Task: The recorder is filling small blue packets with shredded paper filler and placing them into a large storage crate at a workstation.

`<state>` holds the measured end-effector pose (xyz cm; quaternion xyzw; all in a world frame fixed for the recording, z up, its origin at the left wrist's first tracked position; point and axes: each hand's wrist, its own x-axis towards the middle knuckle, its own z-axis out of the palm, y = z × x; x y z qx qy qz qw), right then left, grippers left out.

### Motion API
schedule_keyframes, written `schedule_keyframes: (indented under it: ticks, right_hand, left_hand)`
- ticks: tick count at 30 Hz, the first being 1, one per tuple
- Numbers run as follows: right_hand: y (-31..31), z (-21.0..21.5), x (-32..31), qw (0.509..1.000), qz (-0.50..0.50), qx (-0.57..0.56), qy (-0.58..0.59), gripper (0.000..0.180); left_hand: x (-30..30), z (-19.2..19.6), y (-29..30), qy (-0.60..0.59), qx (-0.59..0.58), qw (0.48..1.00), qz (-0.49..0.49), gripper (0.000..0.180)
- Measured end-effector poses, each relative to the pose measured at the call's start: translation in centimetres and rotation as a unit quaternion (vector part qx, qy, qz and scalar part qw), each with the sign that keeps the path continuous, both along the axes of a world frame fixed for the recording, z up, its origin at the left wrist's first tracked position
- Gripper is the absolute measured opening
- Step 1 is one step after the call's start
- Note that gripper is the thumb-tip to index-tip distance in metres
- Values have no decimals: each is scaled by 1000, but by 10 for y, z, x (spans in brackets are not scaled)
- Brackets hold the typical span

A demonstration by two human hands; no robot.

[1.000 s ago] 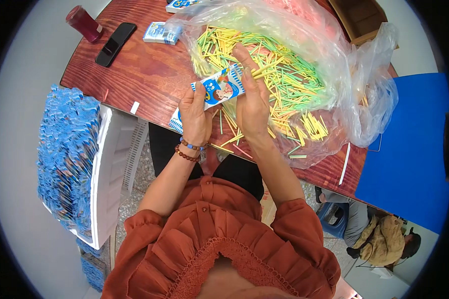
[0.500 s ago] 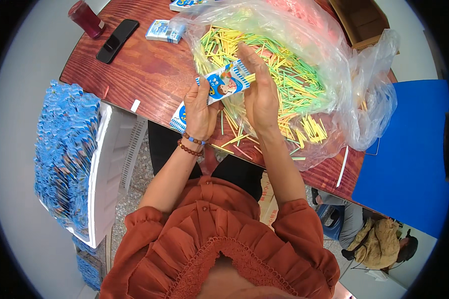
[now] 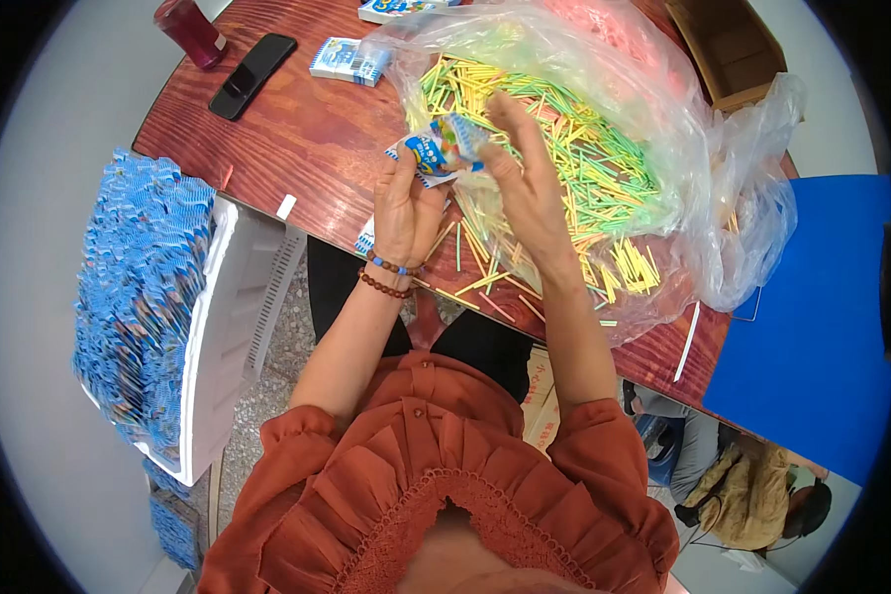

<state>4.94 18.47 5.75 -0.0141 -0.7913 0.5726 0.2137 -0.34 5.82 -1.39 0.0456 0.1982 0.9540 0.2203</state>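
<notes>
**Both hands on a small packet above the stick pile**

The left hand and the right hand are raised together over the reddish wooden table, gripping between them a small blue-and-white printed packet. The left thumb and fingers pinch its lower left side; the right fingers close on its right end, with the upper fingers stretched out straight above it. The packet is held clear of the tabletop, just at the near-left lip of the clear plastic bag.

That bag sprawls across the right half of the table, full of thin yellow, green and pink sticks; loose ones spill from its mouth toward the near table edge beneath the wrists. Another flat blue-and-white packet lies under the left wrist, right at that edge.

The far left part of the table offers bare wood, bounded by a black phone, a dark red cup and a small blue-and-white box. Beside the table's left edge stands a white crate stacked with blue packets.
</notes>
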Motion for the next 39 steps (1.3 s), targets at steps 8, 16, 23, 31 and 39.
schedule_keyframes:
  ticks: [8,16,23,31,39]
  right_hand:
    - [-19,-15,-11,998,-46,-41,12,58]
    - [-36,-12,-62,985,59,-137,-82,21]
    - [-45,-49,-176,987,37,-30,-154,25]
    - [-34,-56,-159,981,-48,180,-57,28]
    - [-8,-31,-56,980,78,153,-102,30]
  left_hand:
    - [-5,0,-7,-51,27,998,-5,38]
    - [-30,0,-35,-44,-38,996,74,40]
    - [-74,-11,-67,-42,-182,955,229,30]
    - [-13,14,-74,385,-803,445,97,31]
    - [-11,-6,-74,432,-757,461,168,23]
